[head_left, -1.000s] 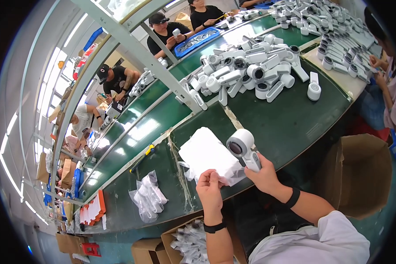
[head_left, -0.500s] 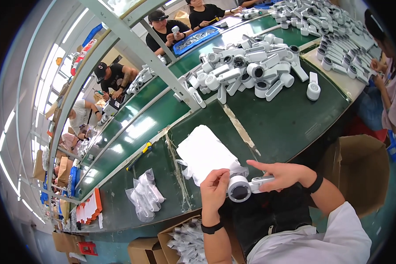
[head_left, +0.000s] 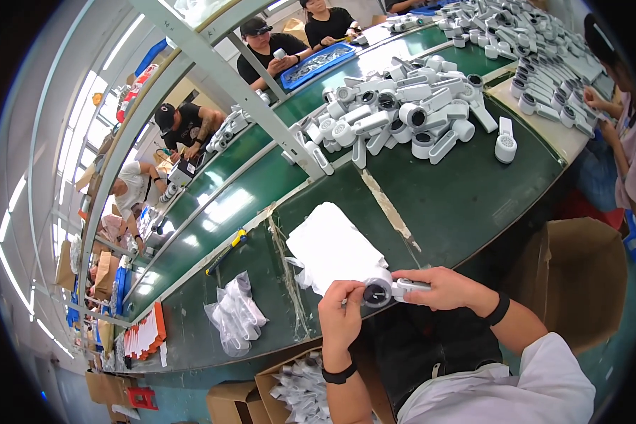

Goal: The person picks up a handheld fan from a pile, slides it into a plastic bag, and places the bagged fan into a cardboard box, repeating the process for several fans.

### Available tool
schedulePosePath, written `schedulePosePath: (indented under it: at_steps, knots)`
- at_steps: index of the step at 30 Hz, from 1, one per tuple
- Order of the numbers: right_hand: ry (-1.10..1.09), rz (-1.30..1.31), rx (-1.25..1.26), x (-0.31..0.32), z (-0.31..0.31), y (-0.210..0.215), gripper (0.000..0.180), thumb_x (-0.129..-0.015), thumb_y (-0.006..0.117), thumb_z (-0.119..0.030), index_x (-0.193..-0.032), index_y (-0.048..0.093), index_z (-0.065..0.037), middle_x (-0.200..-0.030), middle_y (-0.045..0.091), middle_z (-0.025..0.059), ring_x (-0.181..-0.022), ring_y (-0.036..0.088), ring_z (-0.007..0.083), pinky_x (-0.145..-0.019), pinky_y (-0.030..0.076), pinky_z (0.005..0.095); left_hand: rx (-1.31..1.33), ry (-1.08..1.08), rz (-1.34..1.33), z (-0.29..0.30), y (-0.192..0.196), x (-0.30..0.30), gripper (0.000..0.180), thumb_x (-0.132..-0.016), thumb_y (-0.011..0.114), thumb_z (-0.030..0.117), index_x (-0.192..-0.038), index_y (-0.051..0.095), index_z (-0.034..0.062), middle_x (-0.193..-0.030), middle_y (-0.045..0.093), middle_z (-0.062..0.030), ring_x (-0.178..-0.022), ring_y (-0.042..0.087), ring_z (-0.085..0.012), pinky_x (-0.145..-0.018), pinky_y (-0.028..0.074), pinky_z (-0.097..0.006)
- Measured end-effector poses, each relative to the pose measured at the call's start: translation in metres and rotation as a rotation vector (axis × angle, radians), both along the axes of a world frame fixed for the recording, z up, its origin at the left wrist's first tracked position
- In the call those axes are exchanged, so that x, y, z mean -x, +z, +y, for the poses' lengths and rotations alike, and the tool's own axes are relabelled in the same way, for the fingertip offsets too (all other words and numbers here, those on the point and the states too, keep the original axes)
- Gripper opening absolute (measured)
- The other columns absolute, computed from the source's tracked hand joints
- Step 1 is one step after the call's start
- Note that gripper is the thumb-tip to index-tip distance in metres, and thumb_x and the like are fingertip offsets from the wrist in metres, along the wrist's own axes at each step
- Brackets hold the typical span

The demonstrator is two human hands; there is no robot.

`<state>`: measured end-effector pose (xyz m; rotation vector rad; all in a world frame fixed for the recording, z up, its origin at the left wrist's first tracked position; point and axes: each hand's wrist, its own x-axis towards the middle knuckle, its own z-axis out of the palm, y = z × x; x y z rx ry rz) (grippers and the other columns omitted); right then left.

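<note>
A white and grey handheld fan (head_left: 379, 291) with a dark round face is held over the front edge of the green bench. My right hand (head_left: 442, 288) is closed round its handle from the right. At the left edge of the fan's round head, the fingers of my left hand (head_left: 341, 311) are pinched together and touch the rim; whatever sits between the fingertips is too small to make out. Just beyond the fan lies a stack of white sheets or bags (head_left: 336, 247) on the bench.
Many fans lie heaped (head_left: 403, 106) farther back, with one fan (head_left: 505, 141) apart at right. A clear bag of white parts (head_left: 236, 314) and a yellow-black tool (head_left: 226, 251) lie left. Cardboard boxes (head_left: 579, 283) stand below the bench. Co-workers sit across and at right.
The fan has moved slightly up and left, its face turning. My right hand's outstretched finger has come down and its grip on the handle has closed. My left hand stays at the rim.
</note>
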<state>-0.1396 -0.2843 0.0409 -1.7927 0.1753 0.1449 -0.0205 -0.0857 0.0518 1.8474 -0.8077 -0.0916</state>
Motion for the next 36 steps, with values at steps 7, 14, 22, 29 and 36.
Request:
schedulePosePath:
  at_steps: [7,14,22,29,36]
  knots:
    - [-0.169,0.108,-0.561,-0.005,0.016,-0.022,0.055,-0.091,0.058,-0.020,-0.143,0.041,-0.013,-0.085,0.063,0.0073,-0.055,0.057,0.0122,-0.050,0.048,0.0258,-0.069,-0.086,-0.255,-0.021,0.002,0.031,0.008,-0.083,0.065,-0.002,-0.091,0.065,0.0004,-0.084,0.062,-0.0116,-0.071,0.061,-0.0223,-0.064,0.049,-0.028]
    - [-0.328,-0.254,-0.720,-0.012,0.035,-0.040,0.074,-0.091,0.063,-0.013,-0.151,0.020,-0.007,-0.114,0.061,0.0074,-0.099,0.057,0.0098,-0.086,0.047,0.0261,0.017,-0.433,-0.121,-0.018,-0.021,0.051,0.012,-0.078,0.066,-0.007,-0.087,0.064,0.0006,-0.085,0.062,-0.0096,-0.074,0.062,-0.0230,-0.066,0.050,-0.029]
    - [-0.440,-0.435,-0.669,-0.023,0.061,-0.041,0.045,-0.094,0.061,-0.017,-0.135,0.048,-0.002,-0.119,0.060,0.0042,-0.103,0.054,0.0081,-0.087,0.046,0.0236,0.631,0.007,0.732,-0.021,-0.049,0.054,0.047,-0.095,0.058,0.017,-0.132,0.036,-0.0008,-0.132,0.045,-0.0145,-0.122,0.047,-0.0240,-0.095,0.048,-0.038]
    - [-0.608,-0.681,0.045,-0.031,0.072,-0.031,0.031,-0.087,0.054,0.000,-0.118,0.062,-0.003,-0.101,0.063,0.0142,-0.088,0.063,0.0249,-0.077,0.048,0.0287,0.571,-0.054,1.002,-0.009,-0.065,0.054,0.041,-0.095,0.055,0.011,-0.133,0.042,0.0024,-0.125,0.056,-0.0096,-0.112,0.058,-0.0233,-0.096,0.047,-0.040]
    - [-0.656,-0.725,0.123,-0.031,0.060,-0.034,0.015,-0.084,0.057,0.000,-0.095,0.067,0.003,-0.075,0.065,0.0143,-0.066,0.065,0.0236,-0.062,0.049,0.0293,0.883,-0.310,1.091,0.015,-0.061,0.048,0.053,-0.091,0.062,0.009,-0.138,0.039,0.0040,-0.135,0.049,-0.0147,-0.120,0.052,-0.0323,-0.088,0.051,-0.050]
